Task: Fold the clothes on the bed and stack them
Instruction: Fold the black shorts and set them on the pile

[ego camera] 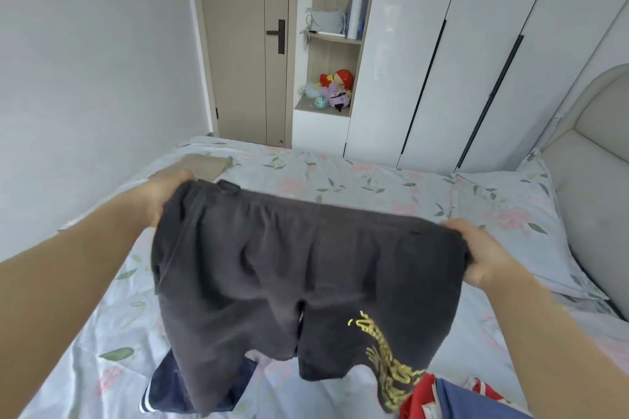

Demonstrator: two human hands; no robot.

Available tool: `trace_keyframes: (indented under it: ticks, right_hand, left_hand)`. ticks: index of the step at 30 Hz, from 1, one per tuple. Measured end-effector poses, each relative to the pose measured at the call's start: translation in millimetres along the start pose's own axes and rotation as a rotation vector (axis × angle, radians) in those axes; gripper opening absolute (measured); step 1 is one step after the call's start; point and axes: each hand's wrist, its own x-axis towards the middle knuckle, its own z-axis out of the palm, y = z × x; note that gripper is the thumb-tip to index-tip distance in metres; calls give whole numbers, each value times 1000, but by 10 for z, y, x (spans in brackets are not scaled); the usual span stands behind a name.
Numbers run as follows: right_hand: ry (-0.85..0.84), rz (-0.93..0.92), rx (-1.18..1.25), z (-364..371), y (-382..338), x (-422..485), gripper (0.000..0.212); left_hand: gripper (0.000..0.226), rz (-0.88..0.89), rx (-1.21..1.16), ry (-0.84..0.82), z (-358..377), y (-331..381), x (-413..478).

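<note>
- Shorts (289,265), dark grey: you're holding them up over the bed (340,177), waistband stretched between your hands, legs hanging.
- Left hand (166,194) grips one waistband end, right hand (476,255) the other; fingertips are hidden behind the cloth, probably curled.
- Folded beige garment (207,165) lies beyond your left hand, and a navy garment (161,388) lies under the legs.

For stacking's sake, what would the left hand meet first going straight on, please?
Probably the folded tan cloth on the floral bedsheet, just beyond the left hand gripping the dark grey shorts; depth unclear.
</note>
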Motion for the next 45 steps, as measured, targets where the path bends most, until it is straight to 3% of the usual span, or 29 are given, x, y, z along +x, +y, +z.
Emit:
trace_keyframes:
  ticks: [4, 9, 12, 15, 18, 21, 25, 27, 30, 32, 34, 37, 39, 45]
  right_hand:
    - [67, 101, -31, -49, 228, 97, 23]
    - [101, 32, 47, 38, 339, 44, 10]
    - [54, -56, 54, 244, 337, -95, 12]
    - [-29, -140, 3, 489, 383, -261, 16]
    - [-125, -192, -13, 706, 432, -410, 21]
    - [-261, -183, -22, 851, 444, -545, 11]
    - [-381, -142, 12, 889, 478, -595, 20]
    - [-430, -117, 58, 884, 505, -598, 27]
    - [-499, -92, 40, 893, 521, -620, 38]
    - [-532, -96, -37, 883, 504, -621, 43]
    - [-525, -141, -137, 863, 480, -615, 42]
    - [-314, -441, -504, 796, 467, -520, 34]
    - [-273, -571, -671, 745, 489, -471, 30]
    - [-407, -513, -723, 662, 561, -431, 31]
  left_hand:
    - [30, -151, 31, 30, 162, -208, -31]
    - [30, -120, -96, 71, 536, -340, -128]
    - [21, 80, 54, 124, 817, -411, -147]
    - [12, 337, 400, 147, 1096, -464, -294]
    - [12, 552, 585, 55, 1337, -476, -542]
    - [2, 682, 585, -75, 1462, -518, -692]
    - [12, 576, 368, -199, 1494, -560, -746]
    - [27, 495, 266, -301, 1456, -579, -749]
    - [65, 556, 423, -363, 1402, -604, -764]
    - [76, 609, 494, -333, 1370, -598, -756]
    - [73, 612, 483, -323, 1316, -586, -711]
    - [62, 536, 367, -363, 1204, -535, -667]
    - [58, 477, 255, -436, 1144, -486, -679]
    - [50, 388, -71, -539, 990, -302, -652]
